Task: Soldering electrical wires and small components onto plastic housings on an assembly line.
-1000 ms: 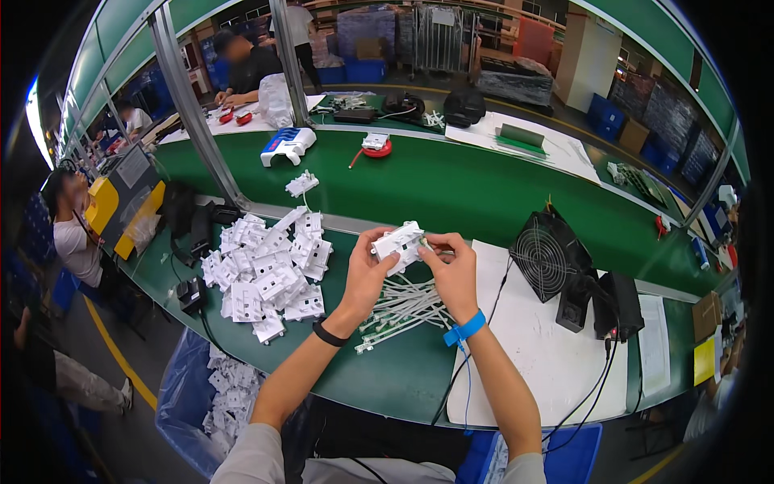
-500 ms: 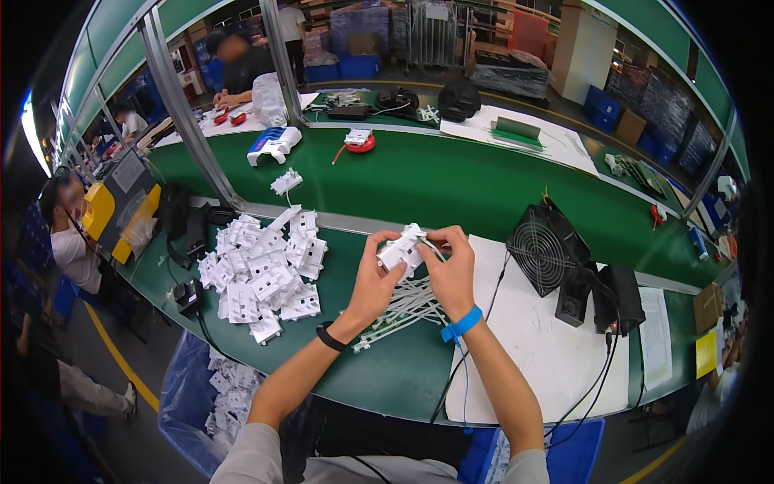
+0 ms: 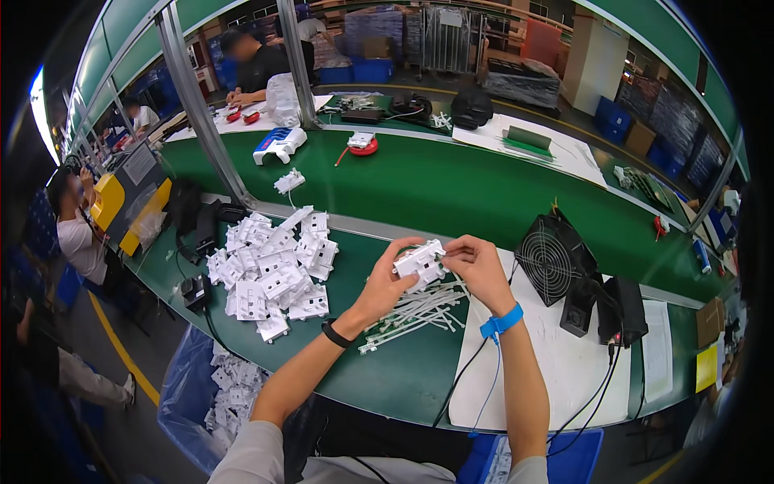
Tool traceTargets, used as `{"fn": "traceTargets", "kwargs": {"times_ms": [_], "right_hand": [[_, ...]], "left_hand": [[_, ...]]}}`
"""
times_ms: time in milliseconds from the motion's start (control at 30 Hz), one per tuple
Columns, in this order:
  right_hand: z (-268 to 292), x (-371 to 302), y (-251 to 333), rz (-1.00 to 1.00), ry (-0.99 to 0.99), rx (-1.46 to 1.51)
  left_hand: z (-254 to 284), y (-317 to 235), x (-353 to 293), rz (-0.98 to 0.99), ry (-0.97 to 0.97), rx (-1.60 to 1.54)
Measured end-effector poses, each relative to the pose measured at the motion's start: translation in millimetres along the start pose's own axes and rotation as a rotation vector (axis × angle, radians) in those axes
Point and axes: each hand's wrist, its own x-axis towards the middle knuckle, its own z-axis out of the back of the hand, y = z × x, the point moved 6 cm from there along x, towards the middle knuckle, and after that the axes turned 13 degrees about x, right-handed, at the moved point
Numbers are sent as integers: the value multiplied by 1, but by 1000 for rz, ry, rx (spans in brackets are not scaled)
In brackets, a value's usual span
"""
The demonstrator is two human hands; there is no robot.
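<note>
While my left hand (image 3: 382, 284) grasps the white housing (image 3: 421, 261) above the loose white leads (image 3: 415, 310) on the worktop (image 3: 395, 377), I should brace it without squeezing, so the right hand (image 3: 484, 274) can work squarely at its right end; whether those fingertips grip anything, I cannot tell. Below the worktop at left, a lined blue bin (image 3: 176, 379) holds many white parts (image 3: 232, 391), the blue box (image 3: 579, 453) at lower right some pale pieces (image 3: 500, 460).

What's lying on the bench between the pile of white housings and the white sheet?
The head view shows a loose bunch of thin white strips on the green bench top there.
</note>
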Motion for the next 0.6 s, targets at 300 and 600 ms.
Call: {"fn": "traceTargets", "kwargs": {"times_ms": [300,600], "right_hand": [[-22,-12,11,52,71,-299],[-36,-21,30,165,-139,-461]], "left_hand": [[0,10,-1,29,-81,217],[8,19,-3,-58,-285,305]]}}
